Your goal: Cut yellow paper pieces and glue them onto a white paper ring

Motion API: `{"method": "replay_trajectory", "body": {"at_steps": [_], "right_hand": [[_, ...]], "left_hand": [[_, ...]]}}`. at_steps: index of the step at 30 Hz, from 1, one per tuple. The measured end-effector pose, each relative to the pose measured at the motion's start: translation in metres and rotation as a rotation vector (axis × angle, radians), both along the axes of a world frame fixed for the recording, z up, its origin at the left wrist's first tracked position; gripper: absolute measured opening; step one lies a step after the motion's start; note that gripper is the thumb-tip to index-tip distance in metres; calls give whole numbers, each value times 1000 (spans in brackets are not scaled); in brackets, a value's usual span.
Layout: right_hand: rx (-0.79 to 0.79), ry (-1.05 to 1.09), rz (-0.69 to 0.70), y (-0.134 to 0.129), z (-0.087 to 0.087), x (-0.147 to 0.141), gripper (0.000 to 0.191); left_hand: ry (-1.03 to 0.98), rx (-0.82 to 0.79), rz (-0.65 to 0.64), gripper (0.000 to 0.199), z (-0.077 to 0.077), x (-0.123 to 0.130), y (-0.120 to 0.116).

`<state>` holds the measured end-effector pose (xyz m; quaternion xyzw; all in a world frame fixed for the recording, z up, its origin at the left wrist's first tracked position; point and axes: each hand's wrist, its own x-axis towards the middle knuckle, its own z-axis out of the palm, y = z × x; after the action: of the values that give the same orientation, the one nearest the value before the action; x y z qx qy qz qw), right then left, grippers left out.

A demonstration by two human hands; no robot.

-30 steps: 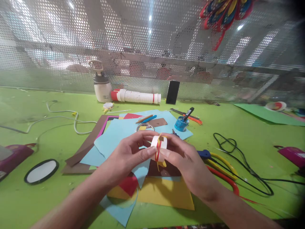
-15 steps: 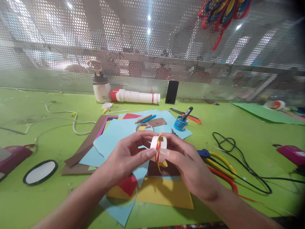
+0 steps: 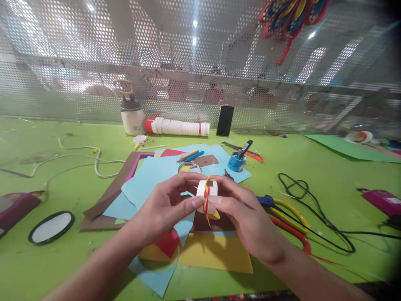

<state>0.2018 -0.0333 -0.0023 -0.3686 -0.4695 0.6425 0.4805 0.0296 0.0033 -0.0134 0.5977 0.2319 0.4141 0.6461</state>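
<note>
A white paper ring [image 3: 202,189] with red and yellow strips around it is held between both hands over the sheets of coloured paper. My left hand [image 3: 171,205] grips its left side, the thumb pressed on the front and the fingers behind. From the right, my right hand [image 3: 242,205] pinches the same ring, its thumb beside the red strip. Beneath the hands lie light blue paper [image 3: 150,175], brown paper and a yellow sheet [image 3: 216,253]. A red paper piece [image 3: 169,243] rests below my left hand.
Scissors with yellow and red handles [image 3: 294,234] lie right of my right hand, beside a black cable [image 3: 326,221]. Behind are a blue jar [image 3: 235,163], a phone [image 3: 224,121] and a spray bottle [image 3: 133,117]. An oval black-rimmed disc [image 3: 52,228] lies left.
The whole view has shifted very slightly. Both hands keep their hold on the ring, with almost no movement.
</note>
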Motion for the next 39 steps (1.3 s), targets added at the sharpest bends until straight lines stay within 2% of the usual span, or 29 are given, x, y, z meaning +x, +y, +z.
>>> {"method": "replay_trajectory", "body": {"at_steps": [11,21,28,39], "right_hand": [[-18,23,-11,0,-4,-1,26],[3,-128,-10,2,4,0,29],[136,-207,-20,5,4,4,29],[8,-126,-21,6,9,0,33]], "left_hand": [[47,40,30,26,-2,-1,1],[25,15,30,27,0,0,4],[40,-1,13,28,1,-1,2],[58,60,49,30,2,0,4]]}}
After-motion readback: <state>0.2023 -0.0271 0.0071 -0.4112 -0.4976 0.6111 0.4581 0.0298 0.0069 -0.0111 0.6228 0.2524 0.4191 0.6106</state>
